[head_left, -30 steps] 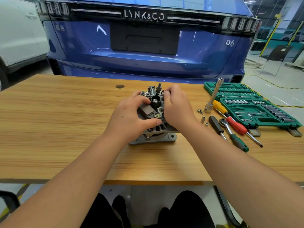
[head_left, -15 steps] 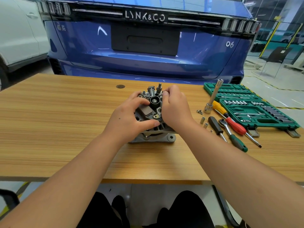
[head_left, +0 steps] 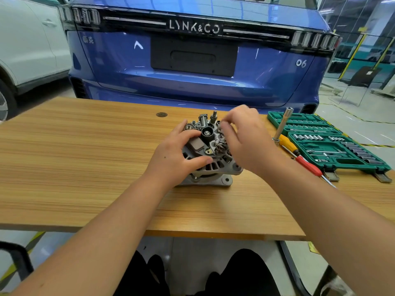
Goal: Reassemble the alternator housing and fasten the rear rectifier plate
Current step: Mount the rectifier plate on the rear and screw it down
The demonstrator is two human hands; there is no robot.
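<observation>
An alternator (head_left: 210, 154) sat on a wooden tabletop (head_left: 85, 163), its rear end facing up. The body was a grey cast-metal housing with slotted vents around its side and a mounting ear with a hole at its near bottom edge. On top lay the rear rectifier plate (head_left: 205, 144): a crowded layer of dark and silvery parts, with a black round cap at the centre, a brownish rectangular block just left of that cap, a black plug socket at the far edge and a short threaded stud standing upright beside the socket.

The left hand (head_left: 177, 154) gripped the alternator from its left side, thumb curled across the vented near rim and fingers (head_left: 181, 127) bent over the top. The right hand (head_left: 245, 142) hovered over the alternator's right side, its fingers curled and blurred; whether they pinched anything could not be told.

Right of the alternator lay a yellow-and-red screwdriver (head_left: 299, 155), a tall socket extension (head_left: 283, 123) and an open green socket set case (head_left: 333, 144). Beyond the alternator stood a blue car (head_left: 192, 60).
</observation>
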